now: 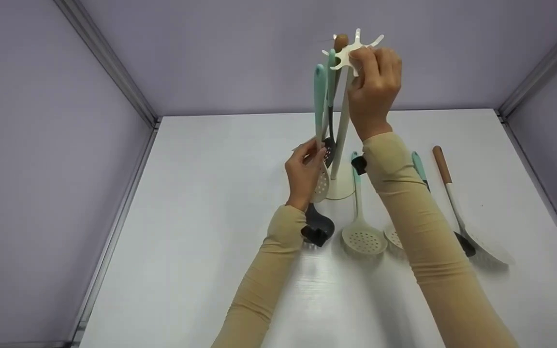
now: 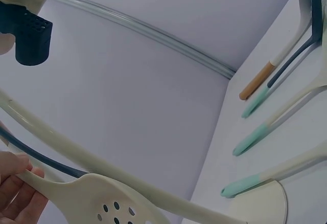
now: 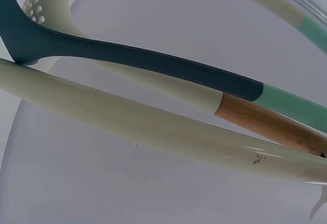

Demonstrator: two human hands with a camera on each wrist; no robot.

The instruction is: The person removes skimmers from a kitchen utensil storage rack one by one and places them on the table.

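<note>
Your right hand (image 1: 374, 82) grips the rack (image 1: 344, 121) top; your left hand (image 1: 305, 171) pinches a hanging skimmer (image 1: 321, 181). Two utensils hang beside it; four lie on the surface (image 1: 211, 193).

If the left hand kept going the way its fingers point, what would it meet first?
Probably the rack's upright pole: the left hand pinches a hanging slotted spoon and points toward it, though depth is unclear.

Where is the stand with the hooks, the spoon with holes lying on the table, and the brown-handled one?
stand (image 1: 344, 121), head view, on its upright pole.
holey spoon (image 1: 363, 239), head view, on its round bowl.
brown-handled turner (image 1: 441, 164), head view, on its wooden handle.
</note>
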